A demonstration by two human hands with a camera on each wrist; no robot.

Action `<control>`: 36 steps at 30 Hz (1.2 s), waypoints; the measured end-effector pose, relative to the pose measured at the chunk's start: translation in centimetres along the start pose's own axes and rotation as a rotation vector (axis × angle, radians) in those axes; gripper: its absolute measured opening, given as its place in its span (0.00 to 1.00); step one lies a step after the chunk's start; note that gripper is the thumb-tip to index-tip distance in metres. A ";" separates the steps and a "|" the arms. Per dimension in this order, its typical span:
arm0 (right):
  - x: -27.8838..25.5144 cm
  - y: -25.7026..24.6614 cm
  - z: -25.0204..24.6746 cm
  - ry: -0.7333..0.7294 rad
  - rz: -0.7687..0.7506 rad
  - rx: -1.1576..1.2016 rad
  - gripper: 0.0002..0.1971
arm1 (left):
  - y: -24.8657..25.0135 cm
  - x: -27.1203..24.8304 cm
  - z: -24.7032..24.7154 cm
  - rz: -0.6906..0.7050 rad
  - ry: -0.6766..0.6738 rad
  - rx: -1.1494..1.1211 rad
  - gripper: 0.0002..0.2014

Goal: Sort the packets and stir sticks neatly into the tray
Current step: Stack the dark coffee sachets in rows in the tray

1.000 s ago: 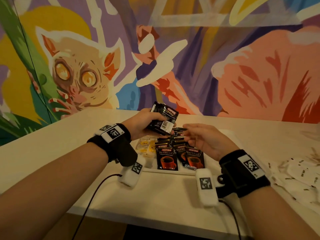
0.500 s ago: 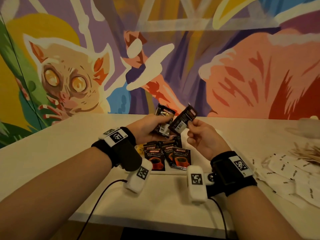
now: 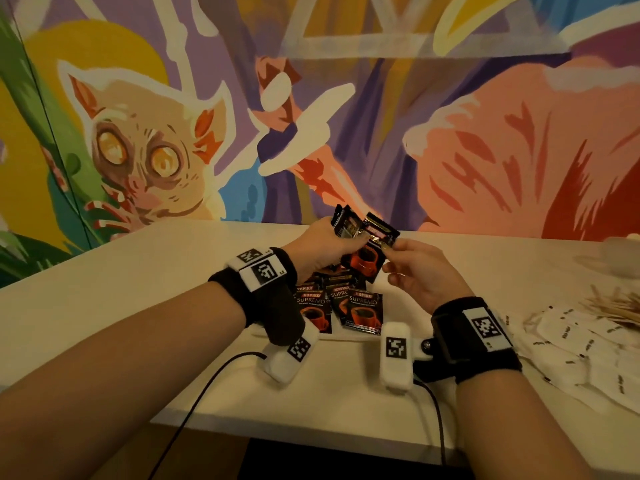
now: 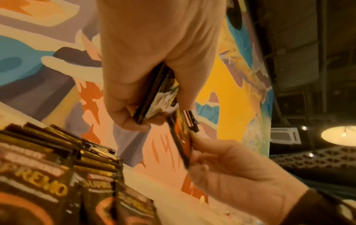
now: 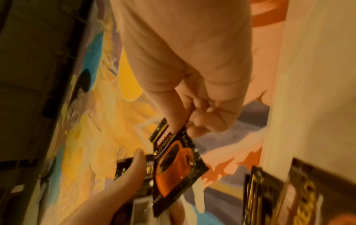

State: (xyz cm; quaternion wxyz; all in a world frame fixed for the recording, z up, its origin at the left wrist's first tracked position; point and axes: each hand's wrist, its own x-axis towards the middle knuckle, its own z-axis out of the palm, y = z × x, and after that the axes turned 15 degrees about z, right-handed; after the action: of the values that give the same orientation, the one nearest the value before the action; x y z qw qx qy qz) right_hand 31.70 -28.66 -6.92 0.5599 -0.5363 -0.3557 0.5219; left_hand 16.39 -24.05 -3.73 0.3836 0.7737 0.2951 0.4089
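Both forearms reach forward over the counter [image 3: 173,271], wrists raised. The left hand [image 3: 320,245] is lifted above the tray, its fingers and thumb curled round a small stack of dark coffee packets [image 3: 344,225] held on edge. Below it, more coffee packets [image 3: 363,311] lie overlapped face up in the tray. Just beside the stack, the right hand [image 3: 415,271] pinches a single coffee packet [image 3: 369,254] between thumb and forefinger, other fingers curled in. Far right, white packets [image 3: 571,344] and wooden stir sticks [image 3: 613,304] lie loose on the counter.
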 end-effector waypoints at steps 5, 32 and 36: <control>0.6 -0.3 -1.8 0.139 0.101 0.008 0.09 | -1.3 1.1 -1.0 -0.021 -0.315 0.688 0.29; -0.2 0.2 1.1 -0.021 0.018 -0.143 0.03 | -0.4 0.4 -1.5 -0.113 -0.118 -0.167 0.05; 0.1 0.3 1.2 0.016 -0.043 -0.100 0.04 | -1.0 0.5 -1.4 -0.051 -0.069 -0.125 0.06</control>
State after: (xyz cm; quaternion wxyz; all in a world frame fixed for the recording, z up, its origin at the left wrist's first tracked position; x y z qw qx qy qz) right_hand 30.52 -28.29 -7.01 0.5464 -0.5599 -0.3884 0.4869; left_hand 15.28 -22.65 -3.83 0.4512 0.7541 0.2754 0.3896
